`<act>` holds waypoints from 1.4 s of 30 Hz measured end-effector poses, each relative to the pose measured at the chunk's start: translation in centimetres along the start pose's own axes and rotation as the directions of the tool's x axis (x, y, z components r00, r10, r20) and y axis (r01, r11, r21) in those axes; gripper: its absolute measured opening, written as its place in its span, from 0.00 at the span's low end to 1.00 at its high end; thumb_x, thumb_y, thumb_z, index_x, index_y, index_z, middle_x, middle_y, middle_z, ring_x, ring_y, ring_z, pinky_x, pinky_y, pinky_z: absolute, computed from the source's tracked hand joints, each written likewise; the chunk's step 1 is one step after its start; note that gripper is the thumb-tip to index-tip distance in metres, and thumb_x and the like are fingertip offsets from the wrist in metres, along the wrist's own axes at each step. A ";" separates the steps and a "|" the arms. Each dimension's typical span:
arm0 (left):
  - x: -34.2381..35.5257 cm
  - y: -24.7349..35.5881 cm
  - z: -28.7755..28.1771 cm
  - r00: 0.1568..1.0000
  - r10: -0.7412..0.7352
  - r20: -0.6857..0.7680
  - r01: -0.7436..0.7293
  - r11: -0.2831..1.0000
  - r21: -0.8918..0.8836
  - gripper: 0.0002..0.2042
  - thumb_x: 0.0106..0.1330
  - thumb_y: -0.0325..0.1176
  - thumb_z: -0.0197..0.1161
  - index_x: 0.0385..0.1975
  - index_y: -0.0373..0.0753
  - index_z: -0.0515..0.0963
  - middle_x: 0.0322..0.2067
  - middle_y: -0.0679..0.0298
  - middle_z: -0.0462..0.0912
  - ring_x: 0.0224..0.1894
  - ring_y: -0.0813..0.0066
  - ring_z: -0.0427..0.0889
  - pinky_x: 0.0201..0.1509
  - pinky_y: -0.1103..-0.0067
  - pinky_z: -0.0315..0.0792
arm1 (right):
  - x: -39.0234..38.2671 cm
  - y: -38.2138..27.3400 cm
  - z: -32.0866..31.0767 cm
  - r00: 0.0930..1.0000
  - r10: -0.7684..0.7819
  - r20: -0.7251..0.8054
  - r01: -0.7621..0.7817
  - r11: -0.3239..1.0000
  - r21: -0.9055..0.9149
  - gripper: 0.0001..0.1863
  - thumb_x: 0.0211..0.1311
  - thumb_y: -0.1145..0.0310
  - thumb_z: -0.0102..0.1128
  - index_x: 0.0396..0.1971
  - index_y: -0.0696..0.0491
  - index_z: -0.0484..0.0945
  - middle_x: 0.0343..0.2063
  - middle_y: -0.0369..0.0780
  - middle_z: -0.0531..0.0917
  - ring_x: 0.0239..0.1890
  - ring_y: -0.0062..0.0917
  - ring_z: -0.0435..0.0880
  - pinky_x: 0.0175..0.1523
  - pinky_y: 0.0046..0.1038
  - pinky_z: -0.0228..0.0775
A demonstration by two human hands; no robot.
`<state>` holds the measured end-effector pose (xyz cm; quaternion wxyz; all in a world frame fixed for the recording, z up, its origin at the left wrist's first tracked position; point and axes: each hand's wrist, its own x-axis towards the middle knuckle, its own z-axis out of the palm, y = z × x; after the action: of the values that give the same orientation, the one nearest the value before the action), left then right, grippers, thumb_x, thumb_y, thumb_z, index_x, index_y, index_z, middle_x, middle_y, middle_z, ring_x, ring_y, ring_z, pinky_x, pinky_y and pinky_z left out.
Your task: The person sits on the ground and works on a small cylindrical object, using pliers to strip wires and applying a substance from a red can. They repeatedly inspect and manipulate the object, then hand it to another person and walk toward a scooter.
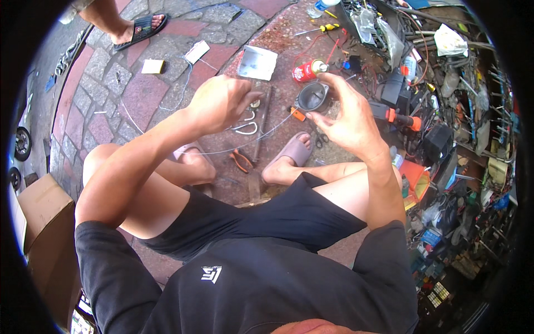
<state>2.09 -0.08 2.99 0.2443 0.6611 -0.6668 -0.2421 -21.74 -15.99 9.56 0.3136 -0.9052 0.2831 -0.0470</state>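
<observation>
My right hand [354,118] grips a round, dark grey, hollow cup-shaped housing [312,97] with small lugs on its rim, thumb on the near side and fingers on the far side. Its open side faces up toward me. My left hand [219,104] is curled in a pinch to its left; whatever lies between the fingers is hidden. A small round metal piece [255,103] shows beside those fingertips. A thin pale wire [272,132] loops from near the housing to below my left forearm. Under the housing lies an orange piece [298,114].
Orange-handled pliers [241,161], scissors [321,139] and a metal bar [263,123] lie around my feet. Beyond my hands are a red spray can [309,70], a white tray [257,63] and a yellow screwdriver [328,26]. Piled tools and scrap crowd the right; another person's sandaled foot [142,30] stands far left.
</observation>
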 end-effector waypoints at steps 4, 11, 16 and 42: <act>1.4 1.7 0.6 0.911 -0.368 0.183 0.411 0.825 -0.388 0.20 0.72 0.44 0.67 0.32 0.29 0.82 0.23 0.57 0.84 0.23 0.68 0.83 0.31 0.70 0.75 | 0.3 -0.8 0.9 0.995 -0.097 0.034 0.097 0.995 0.004 0.38 0.48 0.73 0.78 0.62 0.56 0.72 0.53 0.49 0.83 0.54 0.46 0.84 0.60 0.39 0.76; 2.4 2.0 1.9 0.839 -0.363 0.406 0.541 0.632 -0.554 0.15 0.67 0.39 0.70 0.35 0.29 0.82 0.26 0.60 0.84 0.26 0.78 0.82 0.31 0.78 0.77 | 0.9 -3.0 2.1 0.955 -0.282 0.086 0.281 0.959 0.023 0.37 0.44 0.76 0.78 0.59 0.57 0.74 0.49 0.48 0.83 0.53 0.45 0.83 0.57 0.39 0.76; 2.2 2.2 1.4 0.769 -0.411 0.490 0.635 0.580 -0.510 0.14 0.64 0.37 0.69 0.35 0.28 0.82 0.27 0.57 0.86 0.28 0.73 0.85 0.34 0.75 0.79 | 1.1 -3.1 1.9 0.939 -0.323 0.115 0.320 0.946 0.044 0.34 0.45 0.74 0.79 0.55 0.58 0.76 0.48 0.48 0.83 0.51 0.47 0.83 0.56 0.40 0.76; 1.9 3.0 1.1 0.977 -0.212 0.026 0.203 0.890 -0.409 0.11 0.60 0.30 0.71 0.39 0.30 0.82 0.30 0.52 0.87 0.31 0.66 0.87 0.39 0.72 0.80 | 1.0 -1.7 -0.1 0.905 -0.101 0.414 0.027 0.983 0.181 0.32 0.53 0.59 0.76 0.53 0.64 0.79 0.43 0.55 0.86 0.48 0.46 0.87 0.52 0.39 0.79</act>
<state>-0.87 -1.95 4.08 0.3563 0.6650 -0.5246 -0.3944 -20.16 -15.48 10.52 0.4421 -0.8724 0.1737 0.1152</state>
